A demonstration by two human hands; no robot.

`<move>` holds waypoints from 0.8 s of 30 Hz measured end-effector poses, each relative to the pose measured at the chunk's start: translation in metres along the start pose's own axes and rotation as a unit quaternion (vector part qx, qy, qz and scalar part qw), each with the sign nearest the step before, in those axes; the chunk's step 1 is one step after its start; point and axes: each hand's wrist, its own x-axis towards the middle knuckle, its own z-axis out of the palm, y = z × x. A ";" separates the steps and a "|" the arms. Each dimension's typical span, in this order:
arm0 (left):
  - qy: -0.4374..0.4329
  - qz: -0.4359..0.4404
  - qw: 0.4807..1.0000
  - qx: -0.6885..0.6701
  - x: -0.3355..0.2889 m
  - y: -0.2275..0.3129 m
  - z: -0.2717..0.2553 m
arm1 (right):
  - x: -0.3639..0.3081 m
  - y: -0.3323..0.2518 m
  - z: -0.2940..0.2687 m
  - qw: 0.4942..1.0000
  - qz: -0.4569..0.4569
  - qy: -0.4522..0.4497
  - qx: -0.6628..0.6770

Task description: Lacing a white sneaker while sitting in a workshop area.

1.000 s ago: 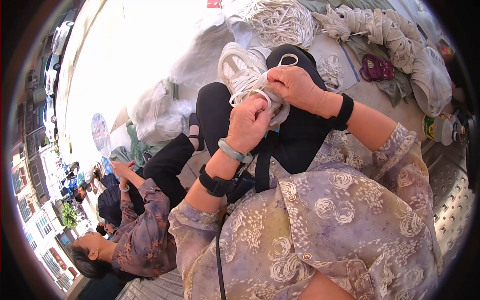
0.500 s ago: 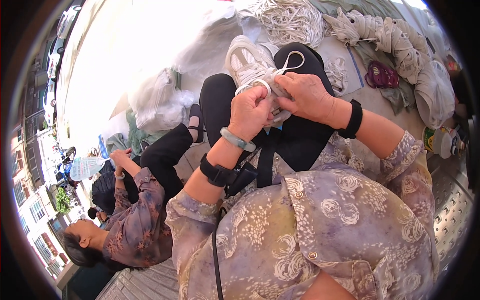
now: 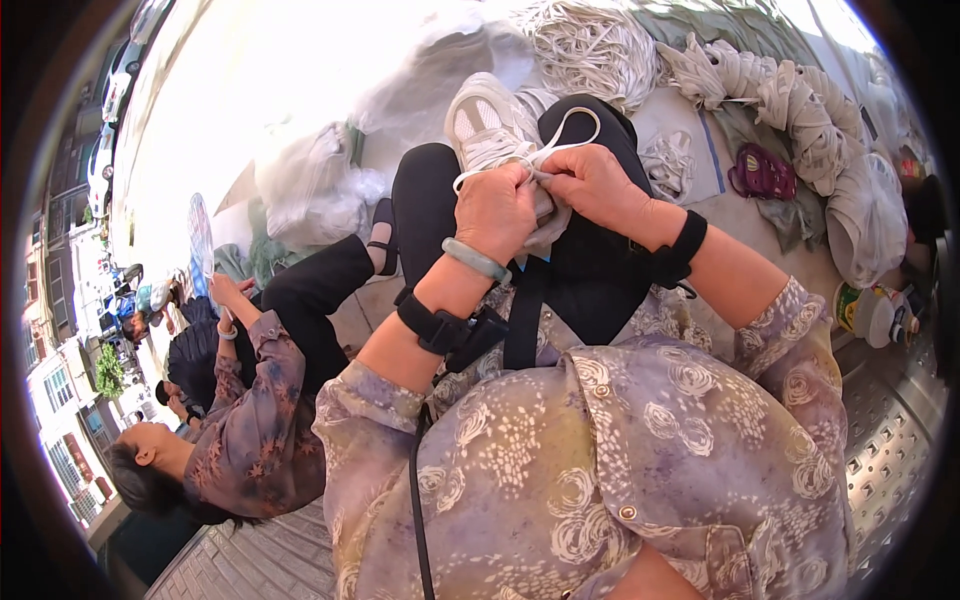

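A white and pale grey sneaker [image 3: 484,122] rests between my knees, its toe pointing away from me. Over its tongue, my left hand [image 3: 497,212] pinches the white shoelace [image 3: 505,150] between thumb and fingers. My right hand [image 3: 598,196] is closed on the same lace close beside it, the two sets of fingertips nearly meeting. One lace loop stands up above my right hand, and another bends out to the left of the shoe. The fingers cover the middle of the lacing and the shoe's heel end.
A heap of white laces [image 3: 592,55] lies beyond my knees, bundled laces [image 3: 800,100] to its right. Nearby are a maroon pouch [image 3: 763,172] and loose laces [image 3: 670,165]. Clear plastic bags [image 3: 315,185] lie to the left, where another person [image 3: 260,420] sits holding a fan [image 3: 201,240].
My hands have drawn closer together over the shoe, and the left one has turned knuckles up. The loop has shifted slightly left. The other person's fan has swung upright.
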 end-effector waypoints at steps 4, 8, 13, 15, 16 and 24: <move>-0.002 -0.012 0.998 0.059 0.005 0.007 0.002 | 0.000 0.002 0.002 1.000 0.005 0.002 0.008; -0.013 -0.005 0.993 0.119 0.002 0.009 -0.001 | -0.003 0.005 0.005 0.998 0.050 0.011 0.043; -0.103 -0.020 0.994 0.033 -0.042 -0.001 -0.054 | -0.009 -0.009 0.002 0.997 0.070 0.030 0.002; -0.149 -0.076 0.986 0.006 -0.066 -0.016 -0.083 | -0.010 -0.010 -0.002 0.997 0.073 0.018 0.008; -0.148 -0.099 0.984 -0.005 -0.083 -0.030 -0.090 | -0.009 -0.010 -0.003 0.997 0.073 -0.001 0.016; -0.096 -0.271 0.920 -0.266 -0.110 -0.049 -0.110 | -0.003 0.003 0.005 0.995 0.093 -0.020 0.040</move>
